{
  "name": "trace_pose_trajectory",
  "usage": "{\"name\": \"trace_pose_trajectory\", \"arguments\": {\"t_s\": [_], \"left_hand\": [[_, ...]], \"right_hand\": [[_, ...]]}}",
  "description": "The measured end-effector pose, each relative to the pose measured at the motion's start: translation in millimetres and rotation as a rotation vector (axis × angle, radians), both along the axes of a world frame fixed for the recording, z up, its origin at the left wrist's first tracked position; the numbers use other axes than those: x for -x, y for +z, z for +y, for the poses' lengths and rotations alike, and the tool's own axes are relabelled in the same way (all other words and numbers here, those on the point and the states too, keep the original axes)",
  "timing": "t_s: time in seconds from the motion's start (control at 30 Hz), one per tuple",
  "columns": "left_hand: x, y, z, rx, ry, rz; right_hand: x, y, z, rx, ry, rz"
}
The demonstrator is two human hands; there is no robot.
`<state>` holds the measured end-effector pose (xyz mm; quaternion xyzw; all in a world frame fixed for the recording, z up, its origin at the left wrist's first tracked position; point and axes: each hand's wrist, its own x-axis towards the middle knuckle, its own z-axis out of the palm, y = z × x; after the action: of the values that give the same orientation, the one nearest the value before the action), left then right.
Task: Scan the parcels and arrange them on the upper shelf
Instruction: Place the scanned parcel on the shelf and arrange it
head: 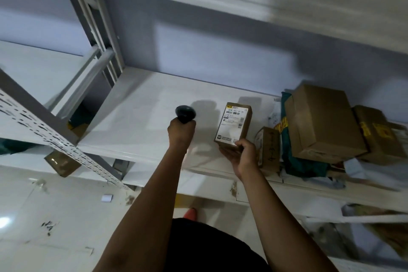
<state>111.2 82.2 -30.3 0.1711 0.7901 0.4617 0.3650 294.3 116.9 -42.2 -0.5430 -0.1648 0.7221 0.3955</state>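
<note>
The fingers of the left hand (181, 131) were mostly hidden behind its back, curled round a dark scanner (186, 113) whose handle was covered. The right hand (242, 157) was seen pinching the parcel (235, 126) at its near end, thumb on top. The parcel, a small brown carton with an unreadable white label, was held over the shelf (143, 121), left of the stacked boxes (320, 121). Contact with the shelf could not be told.
</note>
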Motion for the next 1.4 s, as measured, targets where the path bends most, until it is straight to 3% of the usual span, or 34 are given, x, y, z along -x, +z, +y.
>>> {"name": "trace_pose_trajectory", "arguments": {"t_s": [0.17,0.27,0.37,0.5,0.6,0.8,1.03,1.4], "left_hand": [[-12,46,-8,-0.227,-0.052,-0.259],[-31,77,-26,-0.269,-0.123,-0.318],[-52,99,-56,-0.231,-0.208,-0.273],[-76,127,-95,-0.194,-0.272,-0.216],[-100,138,-122,-0.161,-0.324,-0.199],[-143,146,-177,-0.093,-0.464,-0.206],[-181,166,-240,-0.141,-0.465,-0.182],[-209,189,-262,-0.166,-0.523,-0.098]], "right_hand": [[-15,14,-16,0.001,-0.060,0.082],[-32,26,-38,-0.017,-0.084,0.171],[-48,31,-62,-0.025,-0.128,0.188],[-80,33,-95,0.013,-0.210,-0.014],[-109,38,-131,0.000,-0.211,-0.055],[-146,44,-193,-0.013,-0.278,-0.036],[-183,44,-249,-0.074,-0.324,0.118],[-189,62,-278,-0.130,-0.343,0.166]]}}
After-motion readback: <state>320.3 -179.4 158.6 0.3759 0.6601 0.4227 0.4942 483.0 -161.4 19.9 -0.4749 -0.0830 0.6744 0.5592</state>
